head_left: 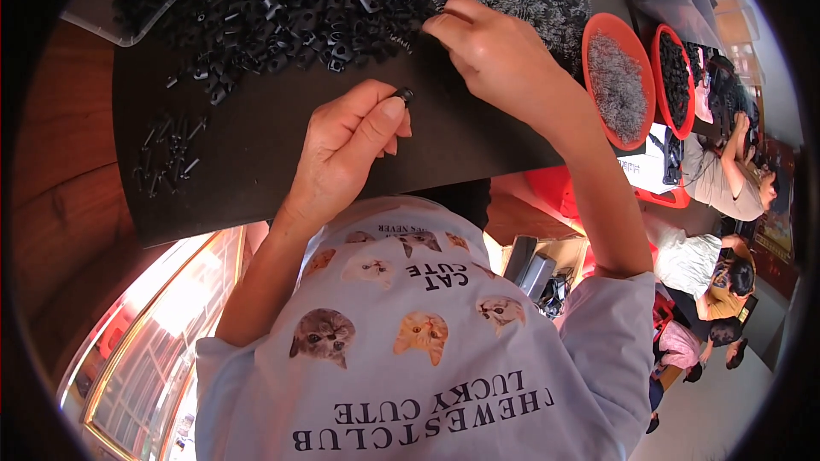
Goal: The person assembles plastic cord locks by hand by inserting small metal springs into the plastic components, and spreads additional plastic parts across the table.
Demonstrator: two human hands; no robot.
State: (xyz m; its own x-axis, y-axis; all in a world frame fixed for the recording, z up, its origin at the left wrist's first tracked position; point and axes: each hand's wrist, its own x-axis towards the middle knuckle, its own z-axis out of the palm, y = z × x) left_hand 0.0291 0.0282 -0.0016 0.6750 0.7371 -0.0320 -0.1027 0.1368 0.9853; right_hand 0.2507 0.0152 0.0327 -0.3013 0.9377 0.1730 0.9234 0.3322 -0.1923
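Note:
Between the thumb and fingers of my left hand (346,141) is a small black plastic part (405,96), its rounded end poking out past the thumb. My right hand (495,47) is over the table farther away, fingertips pinched together at the edge of a heap of small metal springs (534,0). Whatever that pinch may hold is hidden. Left of it spreads a large pile of black plastic parts (316,8), small and hollow-looking. One loose spring (400,41) lies at the near edge of this pile.
Several small dark pins (171,149) lie at the left of the dark table (256,162). A clear plastic tub (128,41) stands far left. To the right are a red bowl (588,51) of springs and a red bowl (658,60) of black parts. Several people sit farther right.

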